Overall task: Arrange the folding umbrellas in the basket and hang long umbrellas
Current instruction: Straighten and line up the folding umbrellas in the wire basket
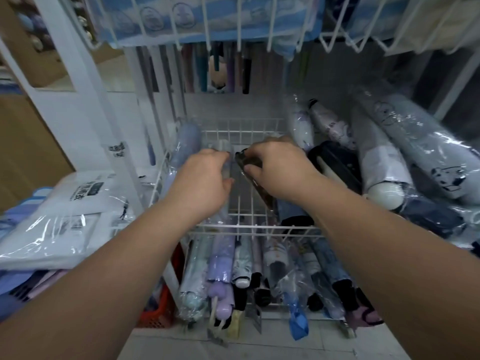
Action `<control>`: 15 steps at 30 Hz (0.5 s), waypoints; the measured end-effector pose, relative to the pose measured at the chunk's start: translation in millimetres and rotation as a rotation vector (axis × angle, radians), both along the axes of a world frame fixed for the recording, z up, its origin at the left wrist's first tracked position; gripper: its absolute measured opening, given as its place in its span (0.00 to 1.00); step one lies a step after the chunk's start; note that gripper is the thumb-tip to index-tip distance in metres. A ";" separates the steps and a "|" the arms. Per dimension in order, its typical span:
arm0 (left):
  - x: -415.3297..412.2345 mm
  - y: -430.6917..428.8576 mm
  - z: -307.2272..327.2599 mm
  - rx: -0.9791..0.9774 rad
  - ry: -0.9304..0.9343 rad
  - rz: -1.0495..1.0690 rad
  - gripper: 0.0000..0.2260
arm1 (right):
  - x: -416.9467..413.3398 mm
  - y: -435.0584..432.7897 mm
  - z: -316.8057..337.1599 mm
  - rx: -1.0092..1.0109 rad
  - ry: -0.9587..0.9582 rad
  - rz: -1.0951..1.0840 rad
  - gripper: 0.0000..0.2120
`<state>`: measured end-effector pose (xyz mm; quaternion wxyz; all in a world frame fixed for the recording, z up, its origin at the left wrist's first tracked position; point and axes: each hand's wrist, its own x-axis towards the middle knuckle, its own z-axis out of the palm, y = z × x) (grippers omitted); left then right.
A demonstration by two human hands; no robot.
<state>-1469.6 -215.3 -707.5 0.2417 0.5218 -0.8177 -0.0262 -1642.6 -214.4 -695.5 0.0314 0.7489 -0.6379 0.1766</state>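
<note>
Right now, at centre-left of the frame, your left hand has its fingers curled round a pale grey folding umbrella in clear plastic wrap, which lies lengthwise inside the white wire basket. Just right of it, your right hand has its fingers clamped on a dark brown folding umbrella in glossy wrap, thumb on its side. Both wraps look slippery, so a loose hold could let either umbrella slide askew or poke an end through the wire grid. Further right, the heap of pale printed folding umbrellas sits close to your forearm, and a knock might tumble one down.
</note>
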 end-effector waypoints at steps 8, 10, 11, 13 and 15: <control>-82.2 8.9 -15.8 0.361 0.444 -0.105 0.23 | -66.6 31.6 23.7 0.165 0.118 -0.222 0.14; -94.0 9.4 -20.5 0.451 0.501 -0.114 0.23 | -70.7 35.0 24.6 0.199 0.133 -0.218 0.17; -98.1 9.1 -22.0 0.473 0.522 -0.118 0.22 | -70.8 36.0 26.1 0.216 0.148 -0.213 0.19; -102.5 7.0 -24.3 0.473 0.544 -0.119 0.20 | -68.9 38.4 30.9 0.279 0.204 -0.181 0.24; -104.0 6.5 -25.6 0.480 0.556 -0.111 0.21 | -66.8 40.6 35.4 0.340 0.232 -0.148 0.26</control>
